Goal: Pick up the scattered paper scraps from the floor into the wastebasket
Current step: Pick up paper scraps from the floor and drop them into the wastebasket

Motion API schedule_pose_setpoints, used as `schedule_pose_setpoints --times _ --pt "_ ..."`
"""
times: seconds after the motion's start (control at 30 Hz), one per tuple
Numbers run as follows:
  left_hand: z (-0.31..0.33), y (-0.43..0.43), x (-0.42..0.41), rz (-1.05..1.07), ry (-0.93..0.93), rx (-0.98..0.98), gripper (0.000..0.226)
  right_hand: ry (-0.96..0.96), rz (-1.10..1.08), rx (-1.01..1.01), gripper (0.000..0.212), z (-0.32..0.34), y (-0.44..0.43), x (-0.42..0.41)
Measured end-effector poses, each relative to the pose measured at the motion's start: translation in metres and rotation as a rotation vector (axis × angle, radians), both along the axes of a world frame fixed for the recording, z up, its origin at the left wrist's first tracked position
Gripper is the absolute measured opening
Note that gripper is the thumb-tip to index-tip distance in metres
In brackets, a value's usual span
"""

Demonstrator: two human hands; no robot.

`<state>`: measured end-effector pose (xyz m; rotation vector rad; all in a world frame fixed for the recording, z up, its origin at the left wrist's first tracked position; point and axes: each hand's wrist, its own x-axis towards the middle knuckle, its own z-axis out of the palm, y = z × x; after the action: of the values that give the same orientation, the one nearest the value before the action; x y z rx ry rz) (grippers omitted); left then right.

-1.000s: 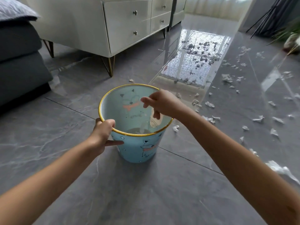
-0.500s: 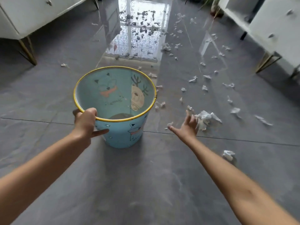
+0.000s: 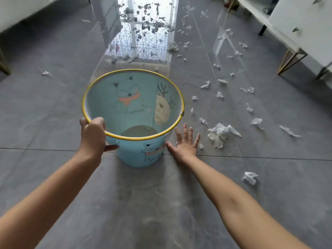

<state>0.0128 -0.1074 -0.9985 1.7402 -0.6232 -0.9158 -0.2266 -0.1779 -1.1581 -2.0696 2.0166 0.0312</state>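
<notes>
I see left hand (image 3: 93, 133) clamped on wastebasket (image 3: 136, 155) rim, 7 o'clock. Right hand (image 3: 186, 146) empty, fingers spread, low beside wastebasket base. Scrap clump (image 3: 220, 133) at its 3 o'clock, smaller scraps (image 3: 220, 95) toward 1 o'clock. My worry: loose clump sheds pieces in hasty grab; rim pull tips wastebasket.

Open floor (image 3: 203, 135) between right hand (image 3: 185, 144) and paper clump (image 3: 220, 133); wastebasket (image 3: 136, 155) crowds hand's left.

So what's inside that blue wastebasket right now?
Inside the wastebasket, only printed animal figures on the wall and part of a dull round bottom show. No scrap is plainly visible there. The near wall covers the rest of the bottom.
</notes>
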Motion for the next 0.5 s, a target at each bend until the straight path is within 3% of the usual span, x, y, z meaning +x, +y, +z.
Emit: schedule_pose_setpoints --times 0.13,0.3,0.4,0.5 --pt "0.002 -0.011 -0.01 -0.004 0.015 -0.009 0.021 -0.041 -0.184 -0.081 0.077 -0.003 -0.022 -0.038" --pt "0.0 -0.024 -0.018 -0.031 0.012 -0.03 0.02 0.087 -0.375 -0.05 0.076 0.0 -0.041 -0.105" --pt "0.0 -0.029 -0.021 -0.045 -0.002 -0.045 0.019 0.119 -0.394 -0.038 0.059 0.003 -0.043 -0.133" --pt "0.0 -0.03 -0.02 -0.056 0.001 -0.051 0.017 0.133 -0.32 -0.179 0.039 0.0 -0.033 -0.139"
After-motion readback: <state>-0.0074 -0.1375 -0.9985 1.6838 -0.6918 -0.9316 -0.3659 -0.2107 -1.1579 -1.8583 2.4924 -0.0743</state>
